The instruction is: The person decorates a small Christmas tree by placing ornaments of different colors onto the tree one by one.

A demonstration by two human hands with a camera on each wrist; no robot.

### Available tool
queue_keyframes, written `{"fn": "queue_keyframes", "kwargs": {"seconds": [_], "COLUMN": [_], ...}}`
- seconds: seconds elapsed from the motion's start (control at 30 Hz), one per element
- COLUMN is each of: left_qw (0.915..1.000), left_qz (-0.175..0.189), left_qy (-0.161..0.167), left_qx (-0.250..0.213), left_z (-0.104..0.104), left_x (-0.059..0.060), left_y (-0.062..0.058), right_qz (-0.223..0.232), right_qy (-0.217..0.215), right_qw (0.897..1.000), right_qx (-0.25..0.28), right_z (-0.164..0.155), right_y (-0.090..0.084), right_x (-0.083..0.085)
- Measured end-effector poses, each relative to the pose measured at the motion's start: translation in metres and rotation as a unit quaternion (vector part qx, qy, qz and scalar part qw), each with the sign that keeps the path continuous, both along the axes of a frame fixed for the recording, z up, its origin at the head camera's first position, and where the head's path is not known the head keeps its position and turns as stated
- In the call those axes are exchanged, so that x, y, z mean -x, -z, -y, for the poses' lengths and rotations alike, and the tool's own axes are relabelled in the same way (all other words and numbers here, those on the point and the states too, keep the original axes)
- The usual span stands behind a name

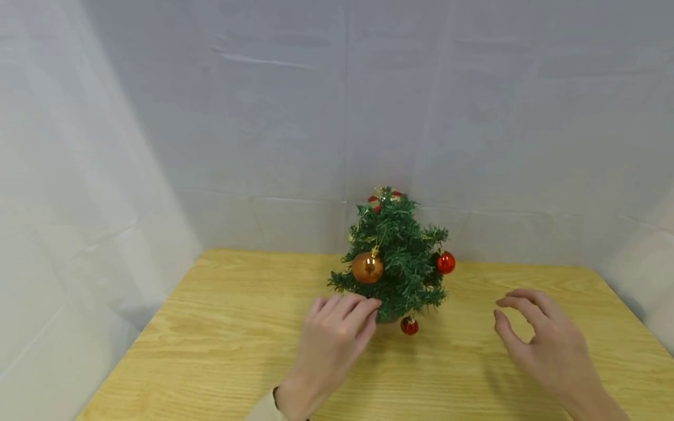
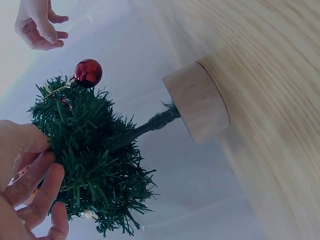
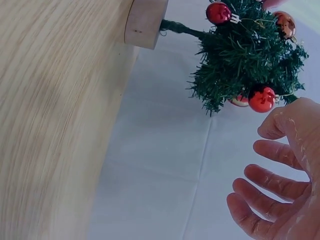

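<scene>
Wood-grain table [image 1: 221, 351], pale yellow, runs from the near edge to a white sheet backdrop [image 1: 263, 117] at the far side.

Near left: left hand [image 1: 332, 336] reaching forward, fingers loosely bent, fingertips [image 1: 363, 305] touching the lower left branches of a small artificial Christmas tree [image 1: 397, 257]. Left wrist view shows the fingers lying against the green needles, not closed round them.

Near right: right hand [image 1: 542, 345] held above the table, apart from the tree, fingers and thumb spread and slightly curved; holds nothing.

Middle, towards the far edge: tree stands upright on a round wooden base [image 2: 197, 102], thin dark stem between base and branches. A red bauble [image 1: 409, 325] hangs low at the near side, just right of the left fingertips. Gold-orange bauble [image 1: 367, 267] on the left side, higher up. Another red bauble [image 1: 445, 262] on the right side. Red and gold ornament at the top [image 1: 383, 197], detail too small to tell
</scene>
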State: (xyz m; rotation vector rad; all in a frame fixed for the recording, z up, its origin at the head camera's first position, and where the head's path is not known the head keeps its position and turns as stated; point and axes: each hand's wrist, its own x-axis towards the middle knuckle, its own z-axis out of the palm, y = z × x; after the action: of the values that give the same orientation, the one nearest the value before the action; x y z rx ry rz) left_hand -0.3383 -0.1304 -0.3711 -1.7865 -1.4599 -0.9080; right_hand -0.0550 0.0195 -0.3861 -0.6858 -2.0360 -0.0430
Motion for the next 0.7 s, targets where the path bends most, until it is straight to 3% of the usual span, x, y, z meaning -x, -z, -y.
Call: {"fn": "queue_keyframes", "kwargs": {"seconds": [0.7], "left_qw": [0.9997], "left_qz": [-0.011], "left_qy": [0.022], "left_qx": [0.004], "left_z": [-0.005], "left_x": [0.009], "left_y": [-0.001], "right_qz": [-0.015], "right_qy": [0.067], "right_qw": [0.998], "right_qx": [0.015], "right_z": [0.043], "right_y": [0.006], "right_x": [0.002]}}
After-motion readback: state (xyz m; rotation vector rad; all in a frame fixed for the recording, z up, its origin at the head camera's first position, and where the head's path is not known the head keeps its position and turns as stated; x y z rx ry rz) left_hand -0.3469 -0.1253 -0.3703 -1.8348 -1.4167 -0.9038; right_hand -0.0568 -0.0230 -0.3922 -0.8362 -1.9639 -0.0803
